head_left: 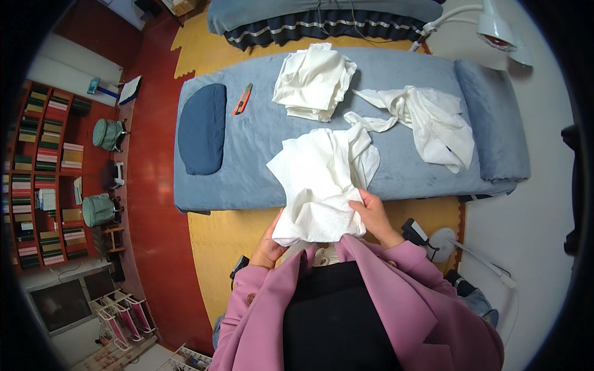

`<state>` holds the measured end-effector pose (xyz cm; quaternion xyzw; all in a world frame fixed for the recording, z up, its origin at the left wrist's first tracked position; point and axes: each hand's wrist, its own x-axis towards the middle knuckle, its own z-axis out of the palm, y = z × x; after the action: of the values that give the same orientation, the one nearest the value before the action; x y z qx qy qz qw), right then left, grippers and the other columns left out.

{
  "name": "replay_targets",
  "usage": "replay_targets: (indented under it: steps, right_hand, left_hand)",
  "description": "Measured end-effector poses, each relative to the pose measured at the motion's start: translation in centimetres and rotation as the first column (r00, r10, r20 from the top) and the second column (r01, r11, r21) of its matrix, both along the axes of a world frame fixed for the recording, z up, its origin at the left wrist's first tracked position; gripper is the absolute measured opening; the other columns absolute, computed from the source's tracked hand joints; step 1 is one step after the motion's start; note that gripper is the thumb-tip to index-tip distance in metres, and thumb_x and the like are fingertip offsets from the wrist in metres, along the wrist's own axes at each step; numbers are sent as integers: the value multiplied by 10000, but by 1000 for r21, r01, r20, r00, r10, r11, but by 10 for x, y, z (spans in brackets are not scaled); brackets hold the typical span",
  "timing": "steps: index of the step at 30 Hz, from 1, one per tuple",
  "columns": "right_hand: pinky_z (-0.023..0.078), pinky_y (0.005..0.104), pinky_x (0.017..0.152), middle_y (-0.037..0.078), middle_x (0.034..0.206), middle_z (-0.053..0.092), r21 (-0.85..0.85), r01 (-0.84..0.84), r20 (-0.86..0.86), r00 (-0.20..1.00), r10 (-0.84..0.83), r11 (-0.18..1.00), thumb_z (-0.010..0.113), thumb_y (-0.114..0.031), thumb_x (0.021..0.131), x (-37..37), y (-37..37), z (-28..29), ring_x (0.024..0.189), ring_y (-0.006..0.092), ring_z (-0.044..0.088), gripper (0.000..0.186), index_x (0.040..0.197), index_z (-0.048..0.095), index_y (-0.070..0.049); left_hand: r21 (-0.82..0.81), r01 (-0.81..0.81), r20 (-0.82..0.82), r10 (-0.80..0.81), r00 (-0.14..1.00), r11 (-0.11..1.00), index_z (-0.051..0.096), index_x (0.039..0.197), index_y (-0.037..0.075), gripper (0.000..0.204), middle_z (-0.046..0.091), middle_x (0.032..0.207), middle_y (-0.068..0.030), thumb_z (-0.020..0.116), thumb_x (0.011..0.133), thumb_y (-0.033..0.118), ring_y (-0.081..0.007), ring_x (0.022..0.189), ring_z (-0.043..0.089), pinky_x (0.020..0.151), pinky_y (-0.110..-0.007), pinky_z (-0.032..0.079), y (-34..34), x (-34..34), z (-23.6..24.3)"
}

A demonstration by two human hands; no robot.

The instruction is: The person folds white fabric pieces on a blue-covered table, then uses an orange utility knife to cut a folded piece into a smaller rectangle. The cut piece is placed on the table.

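A white textured cloth (317, 213) stretches between my two hands at the near edge of the padded bed (247, 185). My left hand (268, 246) is closed on its left side, with the fingers partly hidden by the fabric. On its right edge, my right hand (375, 214) pinches the cloth between thumb and fingers. The cloth's far part lies on the blue-grey bed cover, with more bunched white fabric (365, 154) at its right. Farther back sits a stack of folded white cloths (312, 83). A twisted, crumpled white cloth (433, 123) lies to the right.
An orange box cutter (243, 99) rests on the bed beside a dark blue cushion (203, 130). A blue-grey bolster (498, 123) fills the right end. Behind stands another draped bed (328, 21), with a white lamp (495, 31) at the far right. Bookshelves (46, 173) line the left.
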<state>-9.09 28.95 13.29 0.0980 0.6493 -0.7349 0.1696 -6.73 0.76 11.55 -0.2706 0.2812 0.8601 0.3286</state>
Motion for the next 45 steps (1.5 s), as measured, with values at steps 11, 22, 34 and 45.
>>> replay_targets:
  steps: [11,22,34,45]
  right_hand:
    - [449,212,793,-27,938,642,-181,140,-176,969,-172,973,558,-245,1005,-85,-2,90,864,36,542,284,1073,642,18]
    - [420,251,561,2,644,546,241,172,-636,772,21,955,689,-94,885,-152,-43,144,624,42,464,115,888,624,1]
    - [513,279,774,79,845,699,-468,-168,-161,982,103,868,565,-137,909,-162,-70,178,761,159,654,192,916,685,13]
    - [439,234,858,-12,945,669,-341,-183,-349,935,56,922,702,-183,896,-296,-254,212,861,89,577,168,1021,672,-76]
  left_hand:
    - [-328,-451,-645,151,749,830,628,1163,-8,290,687,1088,-70,546,962,184,-137,986,648,859,-265,488,-19,-84,118]
    - [-412,-738,-836,101,540,535,624,1027,5,115,677,1046,-83,566,968,84,-128,976,633,862,-272,481,-73,-66,257]
    - [-576,-780,-803,6,596,246,623,893,-13,150,647,860,-66,573,880,127,-116,828,607,756,-228,463,-125,-27,298]
    - [-508,-655,-784,16,621,559,680,974,62,159,662,874,20,686,920,212,-70,771,596,725,-230,461,-328,-217,286]
